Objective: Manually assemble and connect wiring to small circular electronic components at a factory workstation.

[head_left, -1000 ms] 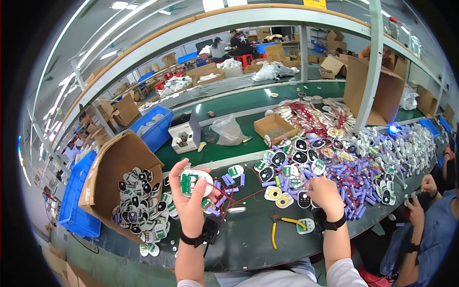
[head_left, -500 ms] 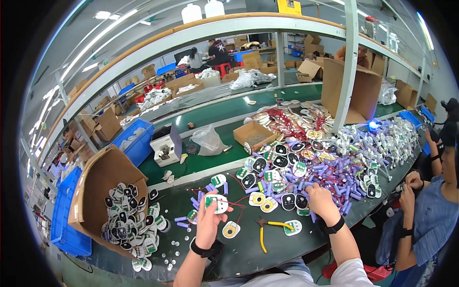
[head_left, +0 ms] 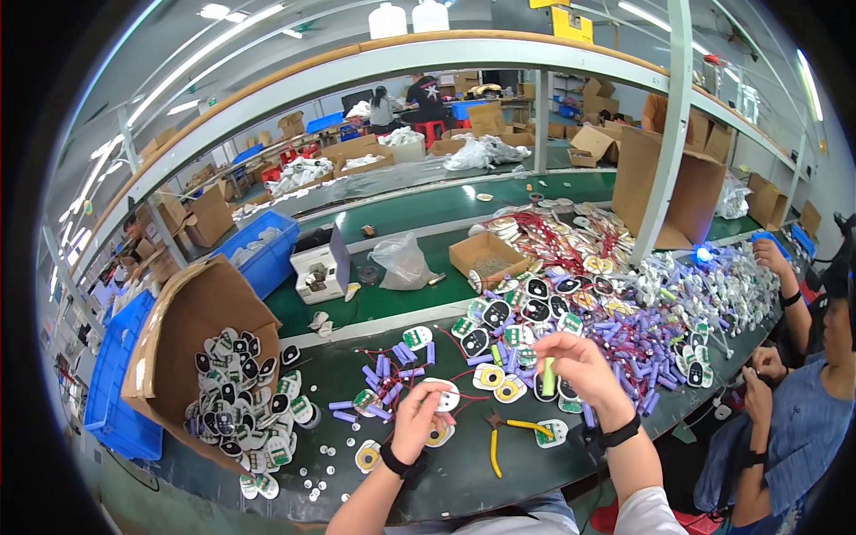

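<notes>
Right hand (head_left: 578, 367) pinches a light, stiff, smooth green cell (head_left: 549, 377) mid-length above the tabletop's (head_left: 464, 477) near edge, left hand (head_left: 417, 419) grips a round white casing (head_left: 442, 395), likely light, brittle plastic, best held by its rim.

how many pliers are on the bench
1: yellow-handled pliers lie on the dark bench between the left hand and right hand. Others may be buried under the parts piles.
</notes>
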Demonstrator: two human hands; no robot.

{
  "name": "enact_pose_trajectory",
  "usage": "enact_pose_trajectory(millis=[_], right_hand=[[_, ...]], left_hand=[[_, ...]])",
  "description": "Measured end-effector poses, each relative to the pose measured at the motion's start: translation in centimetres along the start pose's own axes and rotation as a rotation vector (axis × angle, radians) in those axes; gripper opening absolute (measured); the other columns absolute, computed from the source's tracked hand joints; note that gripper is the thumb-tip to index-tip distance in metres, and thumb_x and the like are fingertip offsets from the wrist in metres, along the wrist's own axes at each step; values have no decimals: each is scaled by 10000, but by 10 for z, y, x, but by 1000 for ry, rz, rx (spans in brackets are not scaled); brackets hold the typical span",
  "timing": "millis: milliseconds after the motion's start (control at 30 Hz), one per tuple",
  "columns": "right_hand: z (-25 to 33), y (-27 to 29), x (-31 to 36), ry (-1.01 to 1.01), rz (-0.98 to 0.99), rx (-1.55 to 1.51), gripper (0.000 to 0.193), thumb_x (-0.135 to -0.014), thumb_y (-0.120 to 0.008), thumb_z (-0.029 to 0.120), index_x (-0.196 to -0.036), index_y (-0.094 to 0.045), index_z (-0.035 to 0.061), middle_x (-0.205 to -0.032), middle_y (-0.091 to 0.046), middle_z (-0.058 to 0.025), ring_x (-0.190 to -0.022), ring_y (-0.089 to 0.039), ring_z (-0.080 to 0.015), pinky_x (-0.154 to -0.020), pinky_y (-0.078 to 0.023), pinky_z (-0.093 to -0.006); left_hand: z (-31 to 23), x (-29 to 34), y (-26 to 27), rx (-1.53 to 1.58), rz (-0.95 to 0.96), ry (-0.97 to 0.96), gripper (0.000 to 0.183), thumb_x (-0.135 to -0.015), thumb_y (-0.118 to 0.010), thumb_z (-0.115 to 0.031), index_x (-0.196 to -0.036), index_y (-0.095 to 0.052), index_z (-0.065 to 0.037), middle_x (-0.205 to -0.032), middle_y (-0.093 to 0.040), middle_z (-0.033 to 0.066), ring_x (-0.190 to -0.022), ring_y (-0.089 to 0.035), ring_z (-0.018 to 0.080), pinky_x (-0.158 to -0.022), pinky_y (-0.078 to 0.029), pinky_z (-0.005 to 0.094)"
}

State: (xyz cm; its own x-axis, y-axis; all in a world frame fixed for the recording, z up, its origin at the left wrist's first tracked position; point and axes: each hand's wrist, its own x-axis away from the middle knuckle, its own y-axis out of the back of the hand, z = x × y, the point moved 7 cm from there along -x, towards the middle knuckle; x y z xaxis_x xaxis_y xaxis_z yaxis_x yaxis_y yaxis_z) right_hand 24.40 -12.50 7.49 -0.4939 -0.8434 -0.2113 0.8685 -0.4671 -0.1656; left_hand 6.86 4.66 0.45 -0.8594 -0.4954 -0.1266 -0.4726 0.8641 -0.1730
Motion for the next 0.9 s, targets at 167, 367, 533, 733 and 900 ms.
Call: enact_pose_trajectory(millis=[167,367,533,733,900], right_hand=[[-40,-72,-23,-51,155,-61,240,-811,-481,-48,-1029,-574,-9,-865,-579,-27,-728,-556,-93,-677,-463,-228],[-90,-103,-22,-119,219,-124,148,-844,-545,2,-988,-580,-9,-840,-599,-47,-715,-580,-126,-672,-469,-252],[-44,-104,-19,374,29,563,145,-796,-643,49,-922,-616,-17,-838,-592,-54,-723,-573,-132,-657,-464,-266],[-43,-104,-18,293,19,420,206,-796,-661,61,-998,-646,23,-886,-585,-57,-771,-562,-115,-648,-452,-240],[-52,-106,-17,282,75,245,104,-827,-636,72,-919,-643,24,-910,-593,-39,-701,-517,-78,-595,-421,-208]], left_hand=[[-4,6,-13,22,4,44,262,-972,-412,-201,-1118,-536,-23,-950,-606,67,-684,-617,123,-524,-435,179],[-4,7,1,-84,-119,-37,277,-947,-482,-260,-1080,-578,-36,-839,-604,14,-647,-574,65,-489,-389,174],[-8,6,5,-373,-152,-104,204,-914,-527,-173,-904,-627,4,-762,-589,59,-600,-556,107,-525,-423,235],[-13,7,-5,-711,-142,-196,155,-861,-565,-164,-880,-632,-26,-732,-573,154,-663,-581,314,-579,-438,372],[-9,10,-9,-786,-110,-244,163,-872,-550,-176,-911,-619,-35,-740,-562,161,-660,-569,330,-587,-447,379]])
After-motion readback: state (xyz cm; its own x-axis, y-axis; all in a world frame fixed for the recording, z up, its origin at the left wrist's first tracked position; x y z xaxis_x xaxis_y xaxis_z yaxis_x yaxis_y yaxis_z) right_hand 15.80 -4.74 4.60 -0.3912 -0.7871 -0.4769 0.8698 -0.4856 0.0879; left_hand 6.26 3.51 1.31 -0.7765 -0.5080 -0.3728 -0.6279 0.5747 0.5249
